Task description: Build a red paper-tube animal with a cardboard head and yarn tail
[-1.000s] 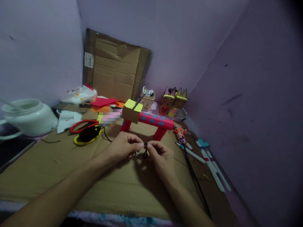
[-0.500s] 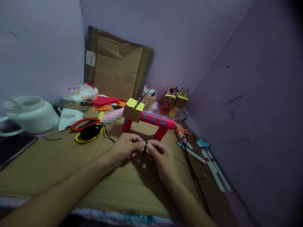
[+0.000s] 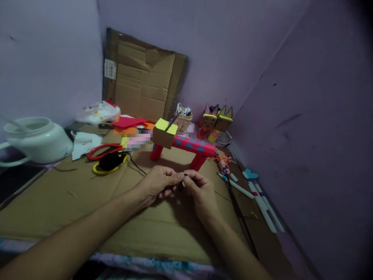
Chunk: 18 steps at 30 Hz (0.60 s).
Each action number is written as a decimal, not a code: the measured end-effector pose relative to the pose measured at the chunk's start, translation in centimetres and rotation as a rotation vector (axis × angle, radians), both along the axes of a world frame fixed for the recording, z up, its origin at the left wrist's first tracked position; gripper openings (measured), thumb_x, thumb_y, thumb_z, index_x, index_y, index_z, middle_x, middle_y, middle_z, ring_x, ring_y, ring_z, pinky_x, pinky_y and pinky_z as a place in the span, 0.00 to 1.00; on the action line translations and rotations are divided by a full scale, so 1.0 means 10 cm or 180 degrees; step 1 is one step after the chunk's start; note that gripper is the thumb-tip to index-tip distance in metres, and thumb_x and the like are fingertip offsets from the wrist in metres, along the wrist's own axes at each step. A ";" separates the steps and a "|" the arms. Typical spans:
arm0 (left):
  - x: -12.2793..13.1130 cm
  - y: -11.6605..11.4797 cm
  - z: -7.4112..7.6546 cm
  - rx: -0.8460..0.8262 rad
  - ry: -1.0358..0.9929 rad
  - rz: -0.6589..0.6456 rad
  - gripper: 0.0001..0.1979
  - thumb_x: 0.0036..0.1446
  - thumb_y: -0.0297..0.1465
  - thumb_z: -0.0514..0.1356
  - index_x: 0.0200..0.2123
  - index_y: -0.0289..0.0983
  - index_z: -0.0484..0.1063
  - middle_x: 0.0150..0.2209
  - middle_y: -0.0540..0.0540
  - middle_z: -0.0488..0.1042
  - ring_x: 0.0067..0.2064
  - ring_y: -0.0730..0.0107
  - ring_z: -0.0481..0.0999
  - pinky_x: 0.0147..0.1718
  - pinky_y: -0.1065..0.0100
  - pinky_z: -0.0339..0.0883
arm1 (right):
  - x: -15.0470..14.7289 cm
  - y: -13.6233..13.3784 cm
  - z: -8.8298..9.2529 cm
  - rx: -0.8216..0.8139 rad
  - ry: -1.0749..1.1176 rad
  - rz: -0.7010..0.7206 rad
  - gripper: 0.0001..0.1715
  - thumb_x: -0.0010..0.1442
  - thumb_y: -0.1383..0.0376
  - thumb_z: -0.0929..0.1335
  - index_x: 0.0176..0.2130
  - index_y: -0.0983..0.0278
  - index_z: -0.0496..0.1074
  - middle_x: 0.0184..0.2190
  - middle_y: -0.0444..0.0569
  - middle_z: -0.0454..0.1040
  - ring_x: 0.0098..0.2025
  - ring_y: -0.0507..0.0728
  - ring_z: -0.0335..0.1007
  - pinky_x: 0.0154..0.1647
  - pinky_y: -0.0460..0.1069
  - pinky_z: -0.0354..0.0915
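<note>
black yarn (image 3: 181, 186): small loop, held mid-scene over cardboard sheet (image 3: 145, 233) | left hand (image 3: 161, 182): fingers pinched closed on yarn | right hand (image 3: 202, 194): likewise, fingertips meeting left's | far: blue-spotted red tube figure (image 3: 194, 145) | left: black yarn ball (image 3: 112, 160), then white pot (image 3: 43, 142)

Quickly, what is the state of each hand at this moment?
Left hand: closed, fingertips pinching black yarn.
Right hand: closed, pinching the same looped yarn.

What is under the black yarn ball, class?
Part of a yellow ring shows beneath the black yarn ball, over the cardboard. What lies under the ball's middle is covered. A black strand runs toward the left hand.
</note>
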<state>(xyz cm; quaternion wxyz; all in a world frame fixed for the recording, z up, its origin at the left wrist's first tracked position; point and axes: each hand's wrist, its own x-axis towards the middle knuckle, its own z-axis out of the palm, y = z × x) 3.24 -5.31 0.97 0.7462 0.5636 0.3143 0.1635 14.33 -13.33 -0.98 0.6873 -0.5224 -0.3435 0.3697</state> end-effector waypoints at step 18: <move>0.02 -0.06 0.04 0.0525 0.0009 0.0156 0.15 0.42 0.34 0.63 0.33 0.31 0.76 0.17 0.53 0.66 0.16 0.83 0.53 0.14 0.77 0.44 | 0.04 0.02 0.01 0.0153 0.0888 -0.0054 0.16 0.42 0.58 0.75 0.31 0.63 0.72 0.20 0.38 0.64 0.21 0.45 0.53 0.22 0.41 0.51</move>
